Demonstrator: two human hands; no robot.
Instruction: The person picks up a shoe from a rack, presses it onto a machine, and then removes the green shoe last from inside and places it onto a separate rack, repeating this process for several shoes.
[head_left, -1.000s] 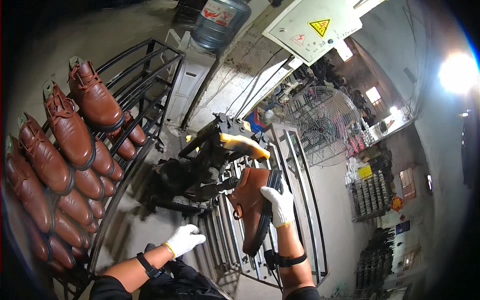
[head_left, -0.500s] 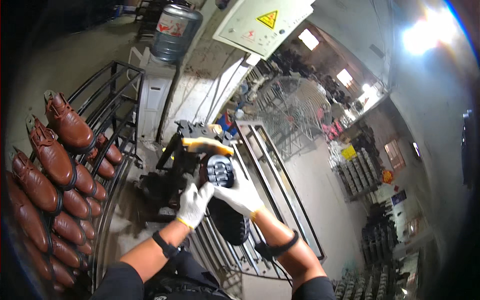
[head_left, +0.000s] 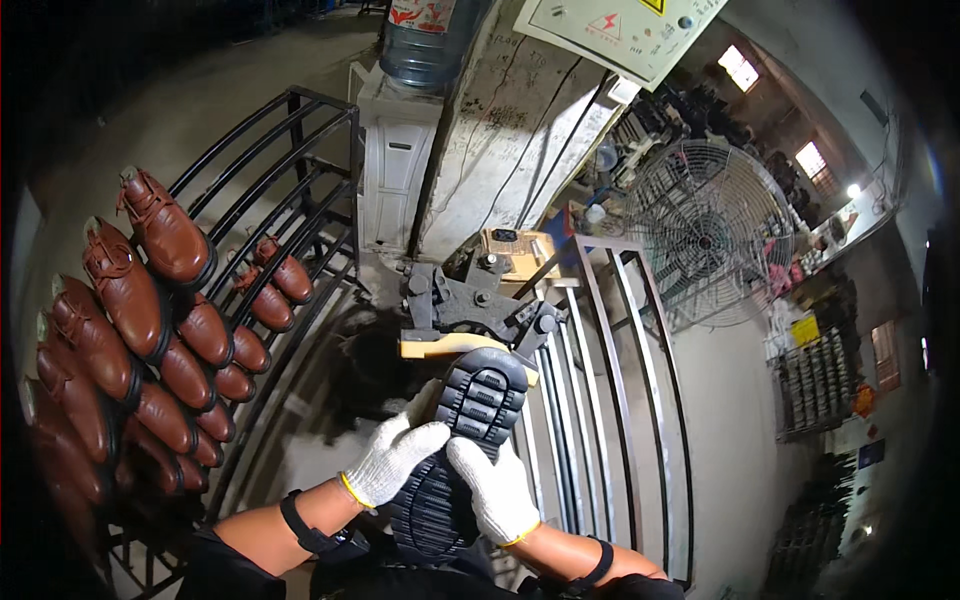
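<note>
Shoe [head_left: 435, 515], tread facing you: your left hand [head_left: 398, 462] and right hand [head_left: 497, 490] pinch its middle; grip evenly, steady near the yellow pad [head_left: 440, 347].

I cannot see the upper of the held shoe [head_left: 440, 500]; its black sole [head_left: 483, 400] hides it. Far away, the water bottle [head_left: 424, 45] and the electrical box [head_left: 590, 38] are cut off above. Near left, some brown shoes [head_left: 65, 440] become too dark.
</note>
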